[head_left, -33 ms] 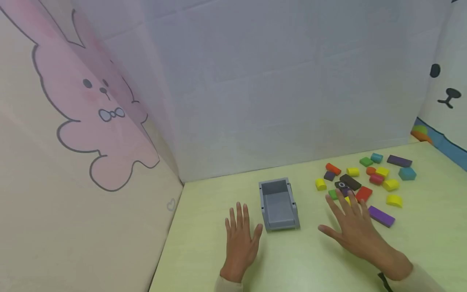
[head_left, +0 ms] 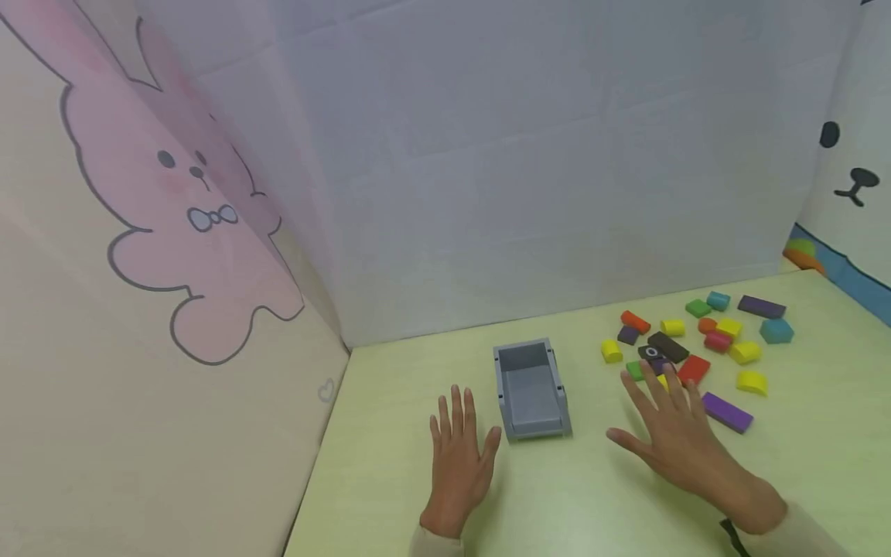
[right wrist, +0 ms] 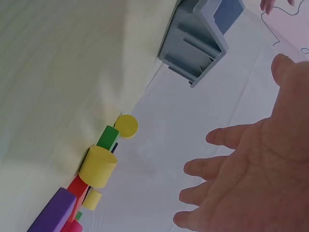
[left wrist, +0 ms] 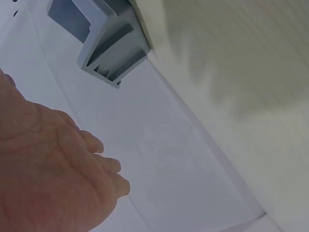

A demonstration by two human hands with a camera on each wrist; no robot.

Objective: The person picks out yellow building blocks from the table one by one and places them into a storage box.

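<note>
My left hand hovers over the table with straight fingers, holding nothing, just left of a grey plastic bin. The right hand is spread above the table at the near side of a scatter of coloured blocks; its fingertips hide part of a yellow block. Near those fingers lie a red block, a green block and a purple rectangular block. In the right wrist view a gap shows between the palm and a yellow cylinder.
Farther back on the right lie a blue block, a dark purple block, an orange-red cylinder and several yellow pieces. A white cloth hangs behind the table. At the left stands a sheet with a pink rabbit.
</note>
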